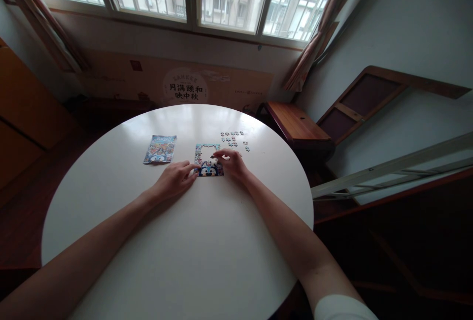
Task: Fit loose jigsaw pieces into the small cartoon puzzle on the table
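A partly assembled jigsaw puzzle point(209, 171) lies on the white round table point(177, 251), its border and lower rows joined around a pale gap. My left hand point(178, 176) rests at the puzzle's lower left, fingers stretched out and touching its edge. Above the gap, my right hand point(232, 161) pinches a small dark puzzle piece point(212, 156) between thumb and fingertips. Several loose puzzle pieces point(228, 140) are scattered on the table just beyond my right hand.
A colourful printed packet point(160, 149) lies left of the puzzle. Beyond the table stand a wooden bench point(295, 120) at the right and a wall with barred windows point(229, 0). A long cardboard panel point(229, 76) with Chinese print leans under the windows.
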{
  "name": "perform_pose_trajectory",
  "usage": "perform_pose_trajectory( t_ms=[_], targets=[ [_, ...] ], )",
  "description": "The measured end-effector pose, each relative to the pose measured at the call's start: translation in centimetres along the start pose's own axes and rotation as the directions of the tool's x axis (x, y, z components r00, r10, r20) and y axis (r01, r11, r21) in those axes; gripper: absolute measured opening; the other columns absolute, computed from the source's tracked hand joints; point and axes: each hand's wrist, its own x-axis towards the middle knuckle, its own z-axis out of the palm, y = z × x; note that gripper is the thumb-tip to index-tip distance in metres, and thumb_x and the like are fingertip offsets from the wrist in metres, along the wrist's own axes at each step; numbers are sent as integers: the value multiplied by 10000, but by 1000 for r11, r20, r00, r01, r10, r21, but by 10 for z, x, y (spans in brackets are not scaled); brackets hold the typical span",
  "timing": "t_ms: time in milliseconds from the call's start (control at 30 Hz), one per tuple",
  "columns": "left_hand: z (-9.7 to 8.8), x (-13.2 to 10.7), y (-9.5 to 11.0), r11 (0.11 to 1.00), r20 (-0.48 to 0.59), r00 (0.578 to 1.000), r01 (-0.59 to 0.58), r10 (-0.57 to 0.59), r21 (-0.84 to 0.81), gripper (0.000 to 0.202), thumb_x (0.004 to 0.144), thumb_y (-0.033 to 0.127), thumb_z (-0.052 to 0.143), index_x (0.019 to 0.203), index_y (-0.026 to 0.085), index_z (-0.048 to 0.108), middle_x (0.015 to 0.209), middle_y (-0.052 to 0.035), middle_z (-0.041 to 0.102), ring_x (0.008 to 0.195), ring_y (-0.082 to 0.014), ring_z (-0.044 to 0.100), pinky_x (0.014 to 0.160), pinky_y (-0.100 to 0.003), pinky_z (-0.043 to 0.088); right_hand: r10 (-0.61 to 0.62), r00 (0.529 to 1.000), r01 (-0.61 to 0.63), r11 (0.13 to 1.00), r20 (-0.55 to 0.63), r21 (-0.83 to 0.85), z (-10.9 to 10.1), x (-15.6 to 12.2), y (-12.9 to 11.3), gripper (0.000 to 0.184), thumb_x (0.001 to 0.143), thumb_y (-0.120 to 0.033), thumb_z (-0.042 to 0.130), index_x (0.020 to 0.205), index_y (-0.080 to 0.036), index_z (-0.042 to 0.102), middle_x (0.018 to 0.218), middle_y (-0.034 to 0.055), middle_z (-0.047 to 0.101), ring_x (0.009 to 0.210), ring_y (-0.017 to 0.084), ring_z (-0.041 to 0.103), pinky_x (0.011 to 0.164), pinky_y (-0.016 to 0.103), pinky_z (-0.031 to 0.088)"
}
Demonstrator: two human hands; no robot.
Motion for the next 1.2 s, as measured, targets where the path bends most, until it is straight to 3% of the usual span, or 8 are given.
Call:
perform_pose_trajectory(
  t_ms=[233, 567, 1200],
  targets=[
    [-1, 0, 2, 1000, -1, 1000, 2, -2, -3, 313, 908, 327, 462, 1146, 231, 640, 719, -7, 549, 632, -124, 488, 640, -244, 354, -105, 994, 103, 991, -14, -88, -4, 1, -4, 106, 791, -159, 616, 764, -206, 706, 814, 40, 654, 780, 169, 597, 786, 344, 468],
    [1, 0, -2, 1000, -1, 1000, -3, 2, -12, 306, 903, 322, 476, 1152, 244, 635, 725, -1, 542, 635, -124, 487, 646, -247, 352, -35, 995, 45, 992, 91, -115, -4, 0, -4, 154, 728, -111, 615, 743, -220, 722, 747, 8, 684, 755, 165, 563, 808, 340, 434],
    [0, 1, 0, 1000, 7, 1000, -2, 2, 4, 309, 910, 329, 469, 1155, 233, 632, 724, -2, 545, 634, -122, 483, 638, -241, 350, -38, 995, 58, 977, 97, -205, -1, -1, 3, 132, 738, -125, 633, 745, -214, 731, 751, 34, 609, 812, 186, 505, 803, 339, 409]
  ],
)
